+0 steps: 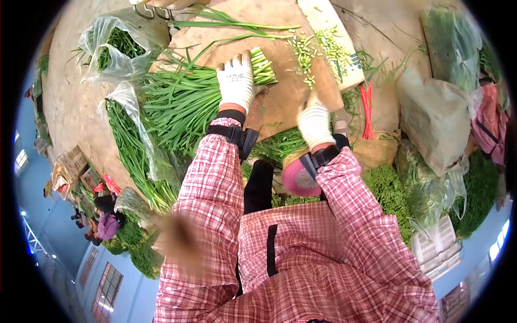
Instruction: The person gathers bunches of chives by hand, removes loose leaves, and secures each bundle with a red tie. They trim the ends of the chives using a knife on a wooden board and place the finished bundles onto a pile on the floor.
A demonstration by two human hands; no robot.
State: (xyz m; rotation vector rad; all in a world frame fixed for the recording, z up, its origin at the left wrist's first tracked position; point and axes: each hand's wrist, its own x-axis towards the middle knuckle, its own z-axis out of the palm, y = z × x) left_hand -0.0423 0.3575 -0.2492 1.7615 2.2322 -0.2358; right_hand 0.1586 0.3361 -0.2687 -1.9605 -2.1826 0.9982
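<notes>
My left hand [236,82], in a white knitted glove, is closed over a thick bunch of garlic chives [180,105] lying on a brown board [280,110]. The bunch's pale cut ends [263,65] point right, past my fingers. To the right, my right hand [314,124], gloved too, hovers over the board's front edge. Motion smears its fingers, so I cannot make out a tool in them. Short cut stem pieces [305,56] lie scattered beyond it. A few loose long stalks [237,24] stretch across the far side of the board.
A pale slab [344,64] carries more cut bits. Red ties [367,110] hang beside it. Plastic bags of greens [116,51] stand left, and a large grey sack [433,116] right. A pink round thing [299,180] sits below my right hand. Another person's gloved hand [171,4] shows at the top.
</notes>
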